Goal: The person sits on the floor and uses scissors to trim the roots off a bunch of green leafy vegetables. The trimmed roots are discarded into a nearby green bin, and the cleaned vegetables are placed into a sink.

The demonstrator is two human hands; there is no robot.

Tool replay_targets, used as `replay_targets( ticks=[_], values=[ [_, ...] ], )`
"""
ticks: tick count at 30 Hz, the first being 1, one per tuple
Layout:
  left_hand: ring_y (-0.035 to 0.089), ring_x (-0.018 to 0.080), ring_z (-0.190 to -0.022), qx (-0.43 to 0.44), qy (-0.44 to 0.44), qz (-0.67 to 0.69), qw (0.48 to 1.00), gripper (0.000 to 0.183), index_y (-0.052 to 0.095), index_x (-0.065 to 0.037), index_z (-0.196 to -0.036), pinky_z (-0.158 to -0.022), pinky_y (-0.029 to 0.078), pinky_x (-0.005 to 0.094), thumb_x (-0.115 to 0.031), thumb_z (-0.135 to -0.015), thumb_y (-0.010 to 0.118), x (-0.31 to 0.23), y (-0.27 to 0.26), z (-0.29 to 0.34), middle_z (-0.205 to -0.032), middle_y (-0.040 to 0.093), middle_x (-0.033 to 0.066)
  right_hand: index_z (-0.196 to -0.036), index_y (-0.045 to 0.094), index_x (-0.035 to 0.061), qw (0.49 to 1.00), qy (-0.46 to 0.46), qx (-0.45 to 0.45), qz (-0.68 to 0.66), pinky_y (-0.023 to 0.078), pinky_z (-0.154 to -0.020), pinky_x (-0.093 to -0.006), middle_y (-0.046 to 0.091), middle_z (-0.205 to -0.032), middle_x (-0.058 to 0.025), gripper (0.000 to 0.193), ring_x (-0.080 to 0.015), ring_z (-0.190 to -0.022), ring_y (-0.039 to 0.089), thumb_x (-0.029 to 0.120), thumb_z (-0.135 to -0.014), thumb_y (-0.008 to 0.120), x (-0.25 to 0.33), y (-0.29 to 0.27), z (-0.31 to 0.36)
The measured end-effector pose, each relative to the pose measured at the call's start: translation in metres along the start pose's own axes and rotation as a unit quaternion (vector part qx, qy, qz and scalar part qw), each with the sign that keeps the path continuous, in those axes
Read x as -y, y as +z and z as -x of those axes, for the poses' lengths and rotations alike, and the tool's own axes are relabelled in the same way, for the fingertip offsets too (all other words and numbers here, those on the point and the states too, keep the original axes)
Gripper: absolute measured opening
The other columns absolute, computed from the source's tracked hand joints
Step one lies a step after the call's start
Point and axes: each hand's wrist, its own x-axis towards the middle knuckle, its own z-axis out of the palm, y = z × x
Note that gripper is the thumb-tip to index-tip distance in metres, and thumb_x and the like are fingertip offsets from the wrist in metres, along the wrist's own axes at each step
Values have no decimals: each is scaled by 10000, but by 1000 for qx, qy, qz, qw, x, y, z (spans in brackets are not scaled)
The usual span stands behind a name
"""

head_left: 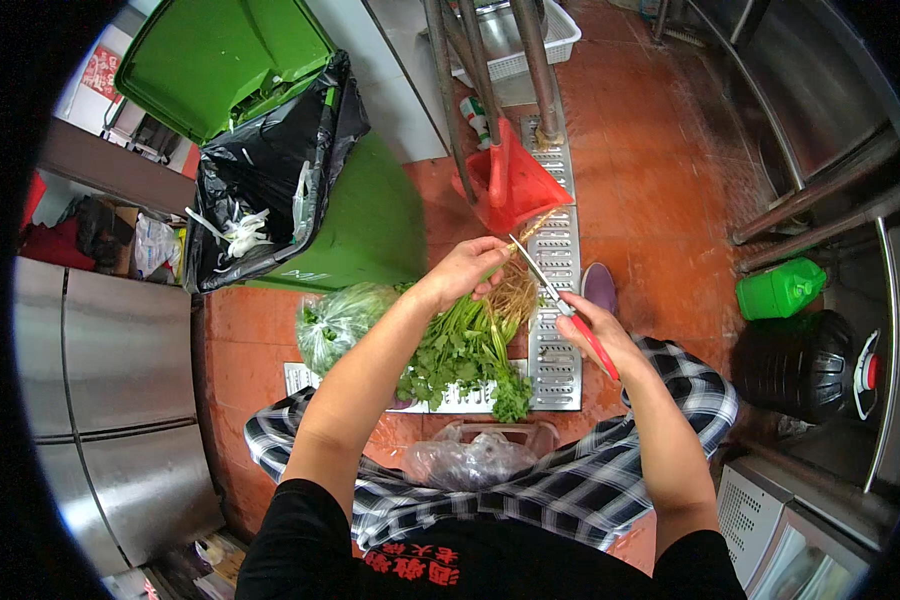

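Observation:
My left hand point(467, 270) is closed, pinching a thin pale root stalk point(533, 231) that points up and to the right. In my right hand point(602, 332) is a small red-handled knife point(540, 268), its narrow blade reaching up to the stalk close to my left fingers. Below my hands lies a loose pile of leafy green herbs point(460, 345), which looks like coriander, with a tangle of brown roots point(513, 295) at its far right end. A clear plastic bag point(342, 322) holding more greens sits left of the pile, partly behind my left forearm.
A green wheeled bin point(375, 215) with a black liner stands open at the left. Ahead is a red dustpan point(520, 190) by metal legs. A perforated metal drain cover point(555, 355) crosses the red tiled floor. At right are a green jug point(782, 288) and a dark container point(800, 365).

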Motion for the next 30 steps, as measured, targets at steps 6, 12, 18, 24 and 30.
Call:
replay_targets(
  ticks=[6,12,18,24,30],
  values=[
    [373,64,-480,-1,-9,-1,1000,166,529,-110,-970,-412,292,203,-270,-933,499,-1,6,-6,-658,465,-16,-1298,469,13,1000,-1,-11,-24,428,-903,-325,585,-1132,-197,746,-237,-1057,554,552,-806,620,-8,-1,-3],
    [366,61,-473,20,-13,30,999,161,526,-115,-978,-405,279,200,-267,-933,499,1,1,-11,-657,463,-15,-1282,498,28,998,15,-13,-63,477,-751,-283,639,-910,-113,675,-148,-811,581,486,-812,656,-12,-2,-5],
    [369,59,-469,21,-16,12,1000,173,545,-101,-996,-397,278,199,-252,-940,484,5,-2,-23,-671,479,-11,-1243,535,15,997,26,-58,32,466,-818,-292,643,-1033,-163,641,-179,-910,606,449,-796,685,-5,-2,-7],
    [447,89,-505,9,-5,-4,1000,201,524,-62,-1008,-460,379,229,-247,-944,481,23,-11,-42,-682,491,15,-1274,482,-10,981,78,-144,-104,446,-623,-258,601,-864,-93,684,-124,-708,542,456,-811,672,-28,-1,-20],
    [528,171,-611,-176,-202,-51,962,557,444,77,-1242,-632,491,381,-154,-788,669,154,21,-52,-867,647,145,-1247,494,-3,953,107,-206,-193,316,-468,-204,531,-711,10,638,-38,-536,399,459,-834,646,-15,-8,-24]
  ],
)
